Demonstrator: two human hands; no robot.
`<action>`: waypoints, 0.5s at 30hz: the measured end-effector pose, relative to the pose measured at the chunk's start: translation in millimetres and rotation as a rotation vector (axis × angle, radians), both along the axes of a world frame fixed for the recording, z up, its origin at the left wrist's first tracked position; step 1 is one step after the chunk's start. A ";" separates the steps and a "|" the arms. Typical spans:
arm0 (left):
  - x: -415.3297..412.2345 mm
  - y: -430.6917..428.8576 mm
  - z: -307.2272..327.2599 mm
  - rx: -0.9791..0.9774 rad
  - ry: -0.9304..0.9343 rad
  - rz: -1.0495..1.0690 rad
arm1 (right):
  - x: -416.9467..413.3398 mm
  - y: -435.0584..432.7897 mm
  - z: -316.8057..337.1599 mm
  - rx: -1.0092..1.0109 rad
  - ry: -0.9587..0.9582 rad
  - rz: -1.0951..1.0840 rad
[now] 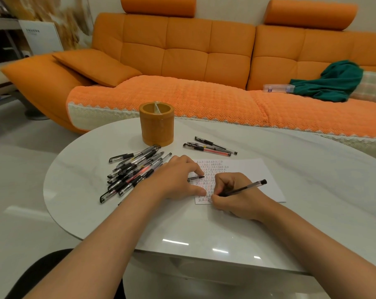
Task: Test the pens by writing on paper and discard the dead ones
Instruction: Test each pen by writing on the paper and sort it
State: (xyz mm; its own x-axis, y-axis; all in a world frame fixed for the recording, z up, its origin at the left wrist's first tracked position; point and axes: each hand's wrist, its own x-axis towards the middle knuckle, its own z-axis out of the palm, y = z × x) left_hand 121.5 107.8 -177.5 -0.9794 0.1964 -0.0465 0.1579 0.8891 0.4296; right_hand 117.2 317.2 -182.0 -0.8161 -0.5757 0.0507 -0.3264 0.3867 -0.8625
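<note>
Right grip (232, 195) is curled closed round a black pen (245, 187), fingers pinching it low near the tip. The pen's tip is down on the near left part of the paper (249, 169), among rows of written marks; its long axis slants from there up and to the right, blunt end pointing away to the right. Left grip (176, 178) lies on the paper's left edge with its fingers spread. A short black pen cap (196, 178) pokes out between index finger and thumb, pointing right; whether it is pinched or only lies under the fingers cannot be told. A heap of pens (135, 171) lies on the white tabletop (312, 190) just left of the paper. Three more pens (210, 147) lie beyond the paper, beside an orange pen holder (156, 124).
</note>
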 end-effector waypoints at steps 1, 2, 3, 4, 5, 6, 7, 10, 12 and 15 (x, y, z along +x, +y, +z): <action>0.1 0.2 0.2 -0.001 0.001 -0.001 | -0.1 -0.1 0.0 -0.001 0.005 0.003; 0.4 0.2 0.4 -0.002 0.001 -0.002 | 0.1 0.0 0.2 -0.004 0.009 0.008; 0.7 0.2 0.3 -0.002 -0.001 -0.002 | 0.1 0.0 0.3 -0.006 0.013 0.012; 1.0 0.1 0.2 -0.002 -0.001 -0.002 | 0.3 0.2 0.6 -0.005 0.020 0.017; 1.1 -0.1 -0.1 0.000 -0.002 -0.001 | 0.6 0.4 0.5 -0.004 0.025 0.019; 1.4 -0.1 -0.3 0.002 0.000 0.001 | 0.6 0.4 0.5 -0.005 0.023 0.015; 1.5 0.0 -0.3 0.005 0.002 0.003 | 0.5 0.7 0.8 -0.015 0.008 0.008; 1.7 0.2 0.4 0.003 0.005 0.004 | -1.4 2.1 2.6 -0.108 -0.092 -0.052; 2.3 0.4 1.3 0.003 0.005 0.000 | -2.6 4.0 4.2 -0.178 -0.120 -0.125; 2.9 0.3 1.3 -0.005 0.014 -0.005 | -3.4 5.3 5.0 -0.277 -0.147 -0.173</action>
State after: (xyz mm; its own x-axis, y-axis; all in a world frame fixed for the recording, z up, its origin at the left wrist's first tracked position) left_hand 124.4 108.1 -176.2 -0.9791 0.2007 -0.0341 0.1678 0.8906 0.4227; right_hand 113.8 322.4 -177.0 -0.9104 -0.4093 0.0605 -0.1413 0.1700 -0.9753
